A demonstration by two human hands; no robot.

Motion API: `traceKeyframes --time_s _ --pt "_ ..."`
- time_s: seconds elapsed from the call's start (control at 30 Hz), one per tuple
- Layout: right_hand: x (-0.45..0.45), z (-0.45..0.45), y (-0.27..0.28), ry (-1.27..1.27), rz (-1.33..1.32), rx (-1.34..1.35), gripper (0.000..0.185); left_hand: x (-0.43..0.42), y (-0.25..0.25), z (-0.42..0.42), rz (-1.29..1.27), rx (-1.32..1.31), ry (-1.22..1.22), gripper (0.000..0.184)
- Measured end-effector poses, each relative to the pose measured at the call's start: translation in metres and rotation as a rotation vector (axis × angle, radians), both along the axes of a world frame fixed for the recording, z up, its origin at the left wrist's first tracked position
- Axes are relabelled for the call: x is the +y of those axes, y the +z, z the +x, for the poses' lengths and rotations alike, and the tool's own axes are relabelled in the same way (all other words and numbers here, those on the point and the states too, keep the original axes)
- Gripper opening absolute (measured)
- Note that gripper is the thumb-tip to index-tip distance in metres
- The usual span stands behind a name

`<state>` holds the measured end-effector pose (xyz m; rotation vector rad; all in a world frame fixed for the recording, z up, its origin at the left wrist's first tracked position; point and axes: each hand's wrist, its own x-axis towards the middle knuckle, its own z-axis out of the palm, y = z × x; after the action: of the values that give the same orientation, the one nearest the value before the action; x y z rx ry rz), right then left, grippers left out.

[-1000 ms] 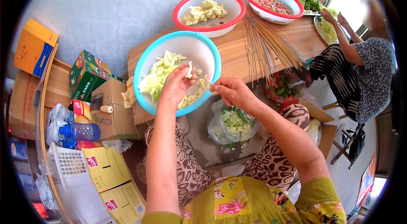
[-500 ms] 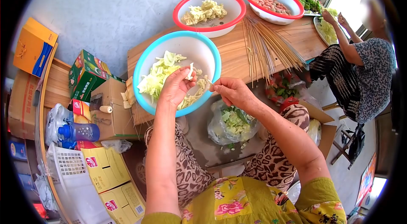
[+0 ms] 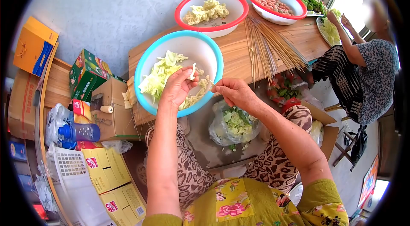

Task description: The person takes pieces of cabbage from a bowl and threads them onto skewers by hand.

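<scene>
My left hand (image 3: 177, 86) is over the near side of a blue-rimmed white basin (image 3: 141, 93), fingers closed on a pale cabbage piece (image 3: 193, 72). At the basin's right rim, my right hand (image 3: 232, 91) is pinched shut. A small pale tip shows at its fingertips, but I cannot make out what it belongs to. Torn cabbage leaves (image 3: 159, 74) lie at the left inside the basin, and small pale pieces (image 3: 200, 91) at the right. Below my right hand, a clear plastic bag (image 3: 218, 127) holds chopped greens.
Thin skewers (image 3: 273, 51) lie fanned on the wooden table (image 3: 232, 61). Two red-rimmed basins stand behind, one with cabbage (image 3: 207, 11), one with pinkish pieces (image 3: 275, 6). Another person (image 3: 376, 68) sits at the right by a leafy plate (image 3: 326, 31). Boxes (image 3: 115, 108) stand left.
</scene>
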<state>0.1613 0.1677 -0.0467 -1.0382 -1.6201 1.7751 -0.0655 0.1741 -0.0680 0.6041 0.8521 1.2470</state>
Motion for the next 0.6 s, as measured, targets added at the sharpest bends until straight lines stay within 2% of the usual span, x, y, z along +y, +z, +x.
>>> traceKeyframes --time_s 0.6 --pt "0.0005 0.0038 0.0028 0.027 -0.024 0.015 0.020 0.0009 -0.0008 -0.0045 0.007 0.017 -0.027 0.025"
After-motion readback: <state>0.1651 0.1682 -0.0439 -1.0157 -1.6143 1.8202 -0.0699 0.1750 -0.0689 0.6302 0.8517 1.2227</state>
